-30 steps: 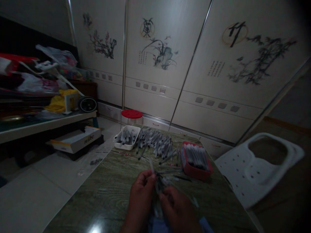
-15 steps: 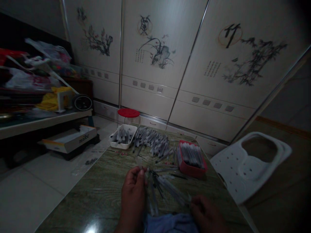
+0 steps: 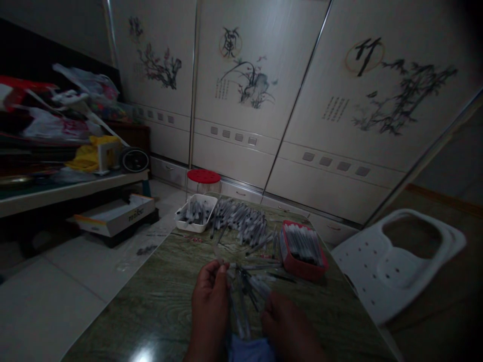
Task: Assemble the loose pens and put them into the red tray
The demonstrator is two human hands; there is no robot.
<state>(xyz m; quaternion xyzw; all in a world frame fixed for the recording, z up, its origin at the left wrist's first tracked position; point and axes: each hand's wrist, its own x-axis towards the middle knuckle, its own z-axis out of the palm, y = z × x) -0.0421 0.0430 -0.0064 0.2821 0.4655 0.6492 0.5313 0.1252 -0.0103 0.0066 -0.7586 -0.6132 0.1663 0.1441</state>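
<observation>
Both my hands work over a green wood-grain table [image 3: 166, 296] in dim light. My left hand [image 3: 209, 296] is closed around a bundle of thin clear pen tubes [image 3: 243, 296] that fan out toward the table's far side. My right hand [image 3: 287, 327] is curled at the bundle's lower right, its fingers touching the tubes. A large loose heap of grey pens [image 3: 241, 221] lies further back on the table. A white tray [image 3: 196, 213] of pens sits to the heap's left, and a red tray [image 3: 304, 246] of pens to its right.
A white plastic seat [image 3: 400, 261] stands beyond the table's right edge. A red-lidded stool [image 3: 204, 177] stands behind the table by the painted wardrobe doors. At left, a cluttered low shelf [image 3: 68, 151] and a flat box [image 3: 116, 216] on the tiled floor.
My right hand drew away to the lower right and has come back to the bundle. My left hand kept hold of the tubes throughout.
</observation>
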